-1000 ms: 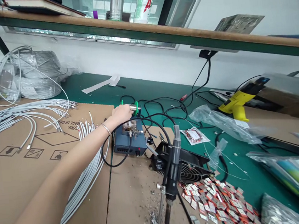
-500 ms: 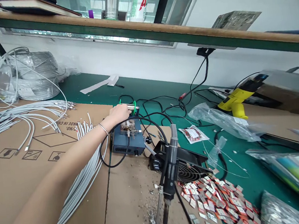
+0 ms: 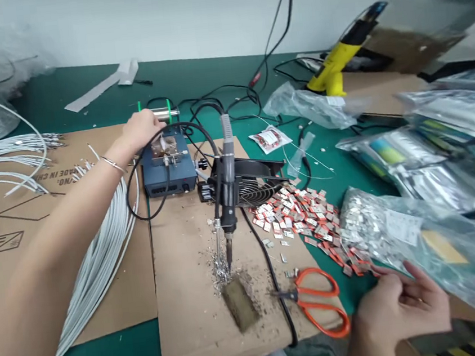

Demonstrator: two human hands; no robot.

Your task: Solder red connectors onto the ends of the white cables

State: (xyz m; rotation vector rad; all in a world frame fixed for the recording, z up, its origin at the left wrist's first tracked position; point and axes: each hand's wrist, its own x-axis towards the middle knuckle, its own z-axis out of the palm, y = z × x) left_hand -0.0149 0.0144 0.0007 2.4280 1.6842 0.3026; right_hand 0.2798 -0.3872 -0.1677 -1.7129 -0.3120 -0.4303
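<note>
Spool (image 3: 165,113), silvery with green rims, clasped by left hand (image 3: 143,129) at blue box (image 3: 156,178)'s rear edge; brown cardboard (image 3: 178,235) bare in front; right hand (image 3: 403,303) near orange-silver tabs (image 3: 305,216), can't tell grip.

Cardboard sheet (image 3: 117,292), left: black print, "MADE IN CH", remainder unreadable; "NO:" in a second line, preceding characters unclear. Same sheet: one boxed pictogram (image 3: 6,242) crossed by a diagonal line, finer detail blurred.
Small clear packet (image 3: 270,138) of red parts: white label, lettering too small to read.
Clear bag of small metal parts (image 3: 363,218), right: white label (image 3: 404,226), faint print, unreadable.
Clear plastic wrap (image 3: 306,105) beside yellow heat gun (image 3: 336,68): pale label, unreadable.
Small red-and-silver pieces (image 3: 309,216): marks too small to read.
</note>
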